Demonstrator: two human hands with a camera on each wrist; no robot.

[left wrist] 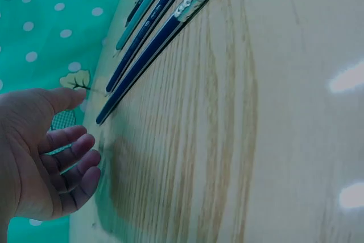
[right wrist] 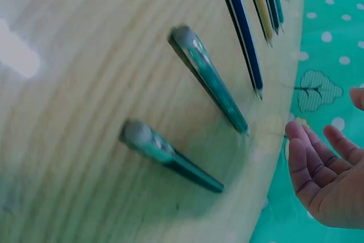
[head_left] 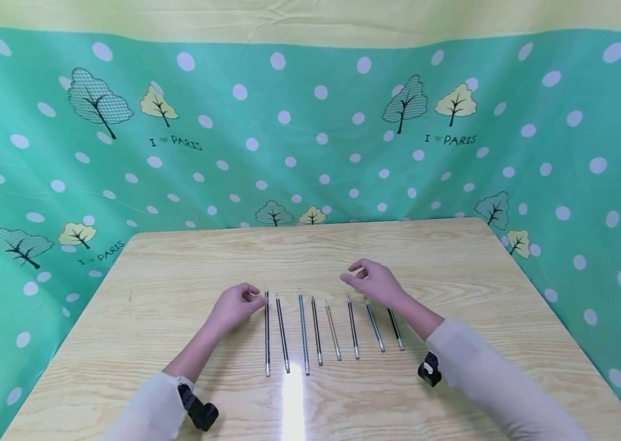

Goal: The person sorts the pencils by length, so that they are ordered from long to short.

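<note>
Eight slim pencils point(head_left: 316, 331), dark, teal and tan, line up at the centre of the pale wood-grain table point(head_left: 481, 269)! At the row's ten o'clock, the left hand point(head_left: 239, 304), fingers loosely curved and gripping nothing, just beside the leftmost dark striped pencil point(head_left: 267, 337). Over at one o'clock, the right hand point(head_left: 375, 283), fingers relaxed, likewise holding nothing!

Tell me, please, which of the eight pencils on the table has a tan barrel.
It is the fifth pencil from the left in the head view; it alone is tan, while all the rest look dark or bluish.
</note>
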